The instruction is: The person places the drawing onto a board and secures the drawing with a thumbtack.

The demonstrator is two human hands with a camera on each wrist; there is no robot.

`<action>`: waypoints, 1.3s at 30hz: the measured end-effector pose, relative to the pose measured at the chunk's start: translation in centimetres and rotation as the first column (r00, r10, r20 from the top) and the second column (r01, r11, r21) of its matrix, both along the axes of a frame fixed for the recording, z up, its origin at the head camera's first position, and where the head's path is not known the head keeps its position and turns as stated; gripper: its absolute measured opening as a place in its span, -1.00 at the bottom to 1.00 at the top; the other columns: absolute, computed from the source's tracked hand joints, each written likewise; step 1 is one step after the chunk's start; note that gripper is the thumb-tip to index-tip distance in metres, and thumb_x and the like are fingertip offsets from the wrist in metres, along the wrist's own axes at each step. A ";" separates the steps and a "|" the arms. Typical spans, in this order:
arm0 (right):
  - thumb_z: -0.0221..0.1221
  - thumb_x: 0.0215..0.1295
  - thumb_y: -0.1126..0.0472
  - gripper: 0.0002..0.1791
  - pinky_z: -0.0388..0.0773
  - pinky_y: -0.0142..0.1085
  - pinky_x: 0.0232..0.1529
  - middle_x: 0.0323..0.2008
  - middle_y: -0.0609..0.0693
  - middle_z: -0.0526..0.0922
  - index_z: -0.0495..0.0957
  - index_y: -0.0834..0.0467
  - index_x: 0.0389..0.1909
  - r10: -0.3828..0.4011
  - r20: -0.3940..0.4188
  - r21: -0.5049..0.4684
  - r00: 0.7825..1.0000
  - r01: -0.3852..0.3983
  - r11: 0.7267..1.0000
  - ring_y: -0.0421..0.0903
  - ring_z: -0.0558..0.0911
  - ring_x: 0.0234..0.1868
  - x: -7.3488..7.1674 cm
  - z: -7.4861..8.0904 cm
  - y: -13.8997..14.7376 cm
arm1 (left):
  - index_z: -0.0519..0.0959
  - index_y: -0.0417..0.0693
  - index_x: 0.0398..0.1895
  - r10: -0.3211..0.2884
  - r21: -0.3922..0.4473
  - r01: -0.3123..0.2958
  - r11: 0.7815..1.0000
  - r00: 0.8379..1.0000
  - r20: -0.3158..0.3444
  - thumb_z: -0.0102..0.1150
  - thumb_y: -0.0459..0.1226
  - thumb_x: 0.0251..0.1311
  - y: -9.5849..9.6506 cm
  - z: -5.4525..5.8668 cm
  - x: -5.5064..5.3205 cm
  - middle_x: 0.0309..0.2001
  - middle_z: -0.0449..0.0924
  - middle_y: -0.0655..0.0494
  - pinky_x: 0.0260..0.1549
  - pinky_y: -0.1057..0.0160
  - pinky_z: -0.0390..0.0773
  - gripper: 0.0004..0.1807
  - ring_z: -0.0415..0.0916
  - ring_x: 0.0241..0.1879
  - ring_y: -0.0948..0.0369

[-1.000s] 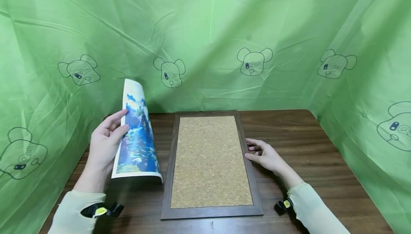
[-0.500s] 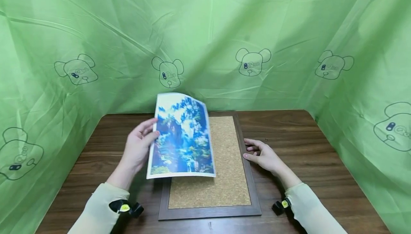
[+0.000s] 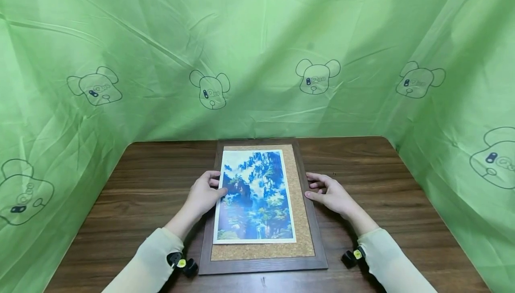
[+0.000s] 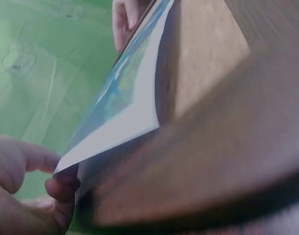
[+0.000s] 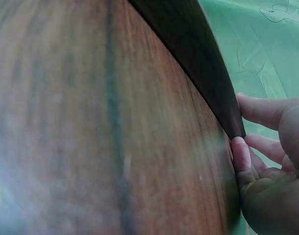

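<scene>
A blue landscape print (image 3: pixel 257 199) with a white border lies over a cork board (image 3: pixel 303 239) in a dark wooden frame (image 3: pixel 263 266). My left hand (image 3: pixel 203 197) pinches the print's left edge between thumb and fingers. In the left wrist view, the near corner of the print (image 4: pixel 122 125) bends up above the cork. Cork shows along the print's right side and below it. My right hand (image 3: pixel 331 194) rests its thumb and fingertips against the right side of the frame. The right wrist view has those fingers (image 5: pixel 259 110) at the frame's outer edge (image 5: pixel 198 54).
The frame lies on a dark wood-grain table (image 3: pixel 386 186), its far end near the table's back edge. Green cloth (image 3: pixel 257 52) printed with bear heads surrounds the back and sides. Each wrist wears a small black camera (image 3: pixel 189 266).
My left hand has carried the print rightward from beside the frame and brought it down over the cork. The print, curled before, now looks nearly flat. My right hand stays at the frame.
</scene>
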State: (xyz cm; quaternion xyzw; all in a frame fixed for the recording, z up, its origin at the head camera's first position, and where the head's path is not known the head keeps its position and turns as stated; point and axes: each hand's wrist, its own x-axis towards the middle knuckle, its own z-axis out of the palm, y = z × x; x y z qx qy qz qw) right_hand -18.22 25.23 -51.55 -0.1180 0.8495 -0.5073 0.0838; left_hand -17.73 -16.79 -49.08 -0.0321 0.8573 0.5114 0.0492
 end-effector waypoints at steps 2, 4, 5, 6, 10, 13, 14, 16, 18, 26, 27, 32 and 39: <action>0.45 0.47 0.20 -0.25 0.60 -0.26 0.09 0.46 0.26 0.53 0.42 0.30 0.57 -0.003 0.005 0.002 1.000 0.002 1.000 0.22 0.60 0.30 0.0 0.1 0.0 | 0.49 -0.21 0.47 -0.006 -0.035 0.006 0.999 1.000 -0.005 0.47 -0.34 0.32 0.6 0.0 -0.1 0.03 0.71 -0.14 -0.20 0.08 0.69 -0.34 0.68 -0.17 0.08; 0.45 0.47 0.19 -0.25 0.60 -0.24 0.09 0.45 0.26 0.53 0.42 0.30 0.58 -0.001 0.009 0.003 1.000 0.001 1.000 0.21 0.60 0.30 0.0 0.1 0.0 | 0.49 -0.20 0.48 -0.010 -0.053 0.009 0.999 1.000 -0.004 0.47 -0.34 0.32 1.0 -0.1 -0.3 0.05 0.70 -0.13 -0.18 0.05 0.69 -0.33 0.67 -0.17 0.08; 0.45 0.47 0.19 -0.25 0.60 -0.23 0.09 0.45 0.26 0.53 0.42 0.29 0.58 0.000 0.012 0.002 1.000 0.000 1.000 0.21 0.60 0.30 0.0 0.1 0.0 | 0.50 -0.19 0.49 -0.013 -0.060 0.013 0.998 1.000 -0.004 0.47 -0.33 0.32 1.1 -0.2 -0.3 0.05 0.69 -0.12 -0.17 0.05 0.69 -0.32 0.67 -0.18 0.09; 0.45 0.47 0.19 -0.25 0.60 -0.23 0.08 0.45 0.26 0.53 0.42 0.29 0.58 0.001 0.013 0.001 1.000 -0.001 1.000 0.21 0.60 0.29 0.0 0.1 0.0 | 0.50 -0.19 0.48 -0.015 -0.071 0.015 0.997 1.000 -0.005 0.48 -0.32 0.31 1.2 -0.2 -0.4 0.06 0.69 -0.12 -0.15 0.04 0.68 -0.32 0.66 -0.18 0.10; 0.45 0.47 0.18 -0.24 0.61 -0.22 0.07 0.46 0.26 0.53 0.42 0.29 0.58 0.005 0.015 -0.001 1.000 -0.005 1.000 0.21 0.60 0.30 0.0 0.2 0.1 | 0.51 -0.18 0.48 -0.027 -0.101 0.025 0.995 1.000 -0.016 0.49 -0.31 0.31 1.4 -0.3 -0.3 0.07 0.67 -0.12 -0.14 0.02 0.68 -0.32 0.67 -0.21 0.11; 0.46 0.46 0.18 -0.24 0.61 -0.23 0.06 0.45 0.26 0.54 0.42 0.29 0.58 0.003 0.015 -0.001 1.000 -0.003 1.000 0.21 0.60 0.29 0.0 0.3 0.1 | 0.51 -0.19 0.48 -0.038 -0.117 0.034 0.993 0.999 -0.031 0.50 -0.30 0.30 1.5 -0.3 -0.2 0.05 0.67 -0.11 -0.16 0.03 0.67 -0.31 0.66 -0.24 0.13; 0.46 0.46 0.18 -0.24 0.61 -0.24 0.06 0.45 0.26 0.54 0.43 0.29 0.58 0.002 0.016 -0.002 1.000 -0.002 1.000 0.21 0.60 0.29 0.0 0.3 0.2 | 0.50 -0.19 0.48 -0.040 -0.122 0.036 0.992 0.999 -0.034 0.50 -0.30 0.30 1.6 -0.3 -0.2 0.04 0.67 -0.09 -0.16 0.04 0.67 -0.31 0.66 -0.24 0.14; 0.46 0.46 0.19 -0.24 0.61 -0.25 0.05 0.45 0.26 0.54 0.43 0.29 0.57 0.001 0.018 -0.005 1.000 0.000 1.000 0.21 0.60 0.28 0.1 0.3 0.2 | 0.50 -0.21 0.48 -0.047 -0.132 0.041 0.990 0.998 -0.041 0.51 -0.29 0.30 1.6 -0.2 -0.3 0.02 0.69 -0.07 -0.14 0.03 0.67 -0.30 0.66 -0.23 0.13; 0.46 0.45 0.19 -0.24 0.61 -0.26 0.05 0.45 0.25 0.54 0.43 0.29 0.57 0.000 0.016 -0.004 1.000 0.000 1.000 0.21 0.60 0.28 0.0 0.3 0.2 | 0.51 -0.22 0.47 -0.055 -0.155 0.047 0.987 0.997 -0.048 0.51 -0.27 0.31 1.6 -0.1 -0.2 -0.01 0.70 -0.03 -0.12 0.02 0.66 -0.31 0.66 -0.21 0.13; 0.46 0.46 0.18 -0.25 0.60 -0.30 0.05 0.46 0.24 0.54 0.43 0.28 0.57 0.003 0.002 0.001 1.000 -0.003 1.000 0.21 0.61 0.29 0.0 0.1 0.1 | 0.59 -0.20 0.37 -0.065 -0.223 0.050 0.973 0.996 -0.061 0.52 -0.18 0.34 1.1 0.8 0.4 -0.08 0.76 0.06 -0.08 -0.05 0.67 -0.41 0.69 -0.21 0.13; 0.46 0.46 0.19 -0.25 0.60 -0.30 0.05 0.46 0.24 0.54 0.43 0.29 0.57 0.003 0.001 0.002 1.000 -0.003 1.000 0.21 0.60 0.29 0.0 0.0 0.2 | 0.61 -0.20 0.33 -0.064 -0.230 0.047 0.972 0.996 -0.067 0.52 -0.18 0.35 1.0 0.8 0.4 -0.08 0.76 0.07 -0.08 -0.05 0.68 -0.44 0.70 -0.20 0.13; 0.46 0.46 0.21 -0.26 0.60 -0.32 0.04 0.46 0.26 0.53 0.43 0.30 0.57 0.004 -0.004 -0.002 1.000 -0.004 1.000 0.22 0.60 0.29 0.0 0.2 0.2 | 0.71 -0.16 0.07 -0.088 -0.334 0.019 0.943 0.977 -0.193 0.48 -0.20 0.32 0.9 0.7 0.7 -0.12 0.77 0.05 -0.10 -0.04 0.66 -0.66 0.69 -0.17 0.07; 0.46 0.46 0.21 -0.26 0.59 -0.32 0.04 0.46 0.25 0.54 0.43 0.30 0.57 0.008 -0.005 0.012 1.000 -0.008 1.000 0.21 0.61 0.28 0.0 0.3 0.2 | 0.68 -0.15 0.30 -0.319 -0.463 0.141 0.875 0.888 -0.332 0.58 -0.14 0.25 -0.1 0.0 0.5 0.23 0.66 -0.11 0.16 -0.21 0.61 -0.42 0.64 0.16 -0.09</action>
